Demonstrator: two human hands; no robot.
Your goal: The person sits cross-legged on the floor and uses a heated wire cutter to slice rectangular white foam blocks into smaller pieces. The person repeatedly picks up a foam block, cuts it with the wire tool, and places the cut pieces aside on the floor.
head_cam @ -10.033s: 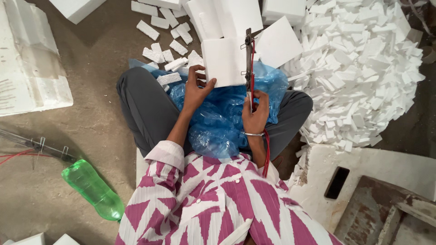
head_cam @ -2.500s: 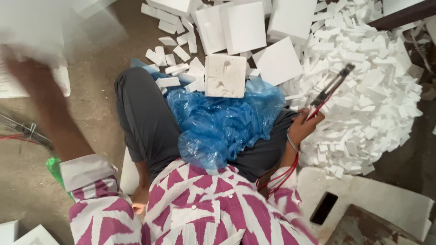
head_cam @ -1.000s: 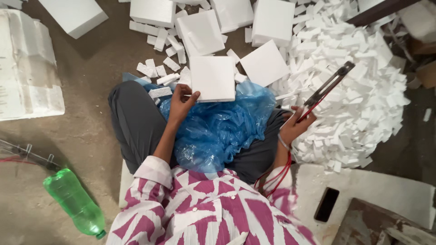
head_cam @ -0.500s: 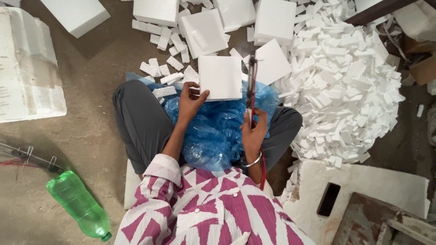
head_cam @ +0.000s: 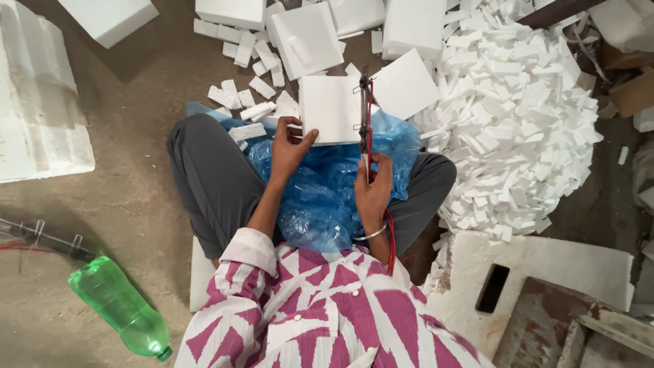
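The left hand (head_cam: pixel 289 143) grips the lower left edge of a square white foam slab (head_cam: pixel 332 109), thumb on the near face and fingers curled behind it; the slab stands over the blue plastic sheet (head_cam: pixel 327 184) that covers the seated person's lap. The right hand (head_cam: pixel 373 187) is closed around the handle of a wire cutting tool (head_cam: pixel 366 112), a dark narrow frame with a red cord running down past the wrist. The tool stands upright, directly above the right grip, and lies against the right edge of the slab. Compared with the frame half a second earlier, the arrangement is nearly unchanged: both grips hold the same items, and the tool has stayed vertical at the slab's right edge. Compared with one second earlier, the difference is clear: the tool was then tilted outward, well right of the slab, over the heap of white foam offcuts (head_cam: pixel 524 116); it is now brought in beside the slab, and the right hand has moved from the person's right knee to the lap centre. Small foam blocks (head_cam: pixel 245 112) lie on the floor just left of the left grip. Larger foam slabs (head_cam: pixel 306 37) lie beyond both grips. A green plastic bottle (head_cam: pixel 119 307) lies on the floor, well apart to the left, behind the grips.
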